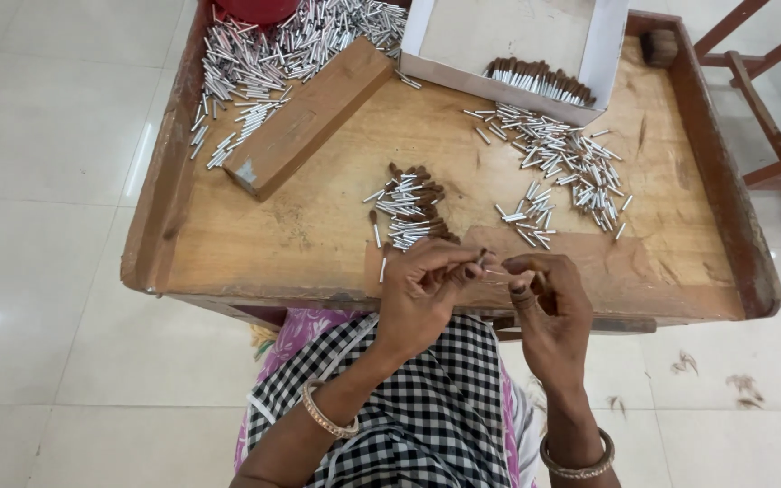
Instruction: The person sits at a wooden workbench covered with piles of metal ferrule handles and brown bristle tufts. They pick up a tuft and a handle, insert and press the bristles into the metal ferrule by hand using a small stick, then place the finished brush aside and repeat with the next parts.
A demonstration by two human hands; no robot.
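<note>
At the near edge of the counter (pixel 318 226), your left hand (pixel 422 289) and right hand (pixel 549 303) pinch one thin silver tube (pixel 495 270) between closed fingertips, seemingly fitting its brown tip. Next likely calls for setting it among the finished pile (pixel 409 210).

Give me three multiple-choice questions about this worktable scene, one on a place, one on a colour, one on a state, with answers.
1. Where does the long wooden block lie?
A. far left of the tabletop
B. inside the box
C. on the floor

2. What colour is the shallow cardboard box?
A. white
B. blue
C. black

3. How are the two hands?
A. flat on the table
B. pinching one thin silver tube between them
C. apart, empty

Answers: 1 A, it rests beside the loose tubes there; 2 A, its walls are white; 3 B, left hand and right hand meet on it.
</note>
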